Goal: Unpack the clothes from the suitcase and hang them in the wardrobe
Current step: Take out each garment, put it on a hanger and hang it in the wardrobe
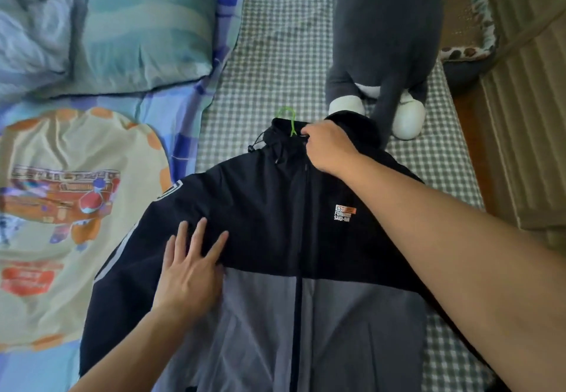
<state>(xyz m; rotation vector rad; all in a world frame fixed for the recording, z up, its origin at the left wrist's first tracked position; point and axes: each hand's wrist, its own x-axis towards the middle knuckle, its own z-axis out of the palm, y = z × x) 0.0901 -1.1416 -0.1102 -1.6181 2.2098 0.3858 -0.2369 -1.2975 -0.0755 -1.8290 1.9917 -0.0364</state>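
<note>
The jacket (275,238) lies front-up on the checked sheet (275,39), a green hanger (289,122) poking from its collar, likely so the hanger can be seated before hanging. The left hand (190,269) presses flat on the chest, fingers straight and spread. The right hand (327,149) curls its fingers around the collar beside the hook.

jacket (260,207) chest logo (344,213), between right hand's (329,149) collar grip and its forearm: "EST", "SAIQ-" partly legible | cream bag (70,207), beyond left hand (190,269): print blurred, unreadable
</note>
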